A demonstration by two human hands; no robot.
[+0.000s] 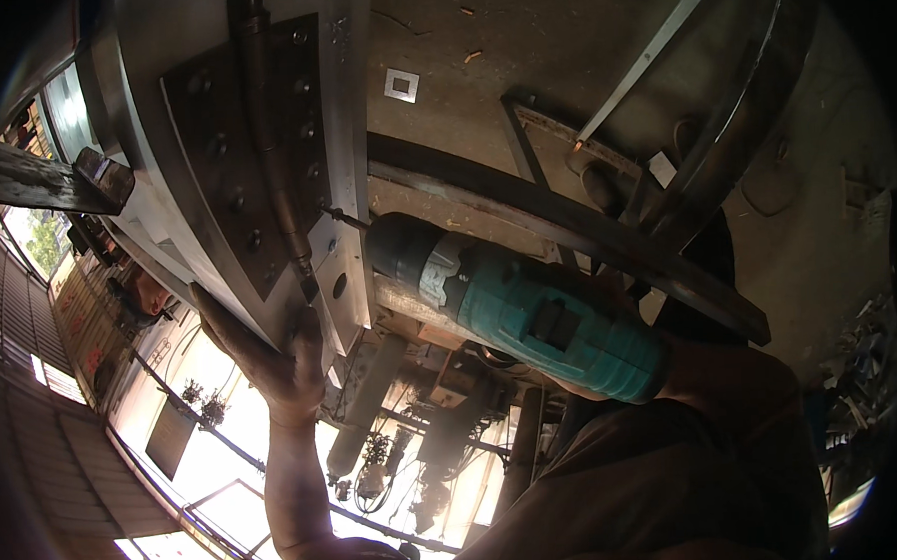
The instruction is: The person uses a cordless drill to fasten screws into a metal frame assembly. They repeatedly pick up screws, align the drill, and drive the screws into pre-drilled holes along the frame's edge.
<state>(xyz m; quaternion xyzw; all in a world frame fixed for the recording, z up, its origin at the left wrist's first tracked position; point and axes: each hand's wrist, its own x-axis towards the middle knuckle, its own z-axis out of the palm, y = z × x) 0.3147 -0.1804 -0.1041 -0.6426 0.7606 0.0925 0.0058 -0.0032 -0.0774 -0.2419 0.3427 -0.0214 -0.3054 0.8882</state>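
A teal and black power drill point(560, 320) is in my right hand point(581, 387), which is mostly hidden behind the drill body. Its thin bit point(344, 218) points left, its tip at the edge of a large dark hinge point(229, 179). The hinge has a long round barrel point(276, 177) and several screws or bolts along its leaves. It lies against a grey metal panel point(343, 44). My left hand point(290, 372) grips the panel's near end, thumb by the lower end of the barrel and fingers stretched along the outer side.
Dark steel bars point(525, 202) form a frame right of the panel. A pale flat bar point(649, 56) leans across it. On the floor lies a small square metal plate with a hole point(401, 86). A dark beam end point(104, 182) juts in at left; scrap point(862, 352) lies far right.
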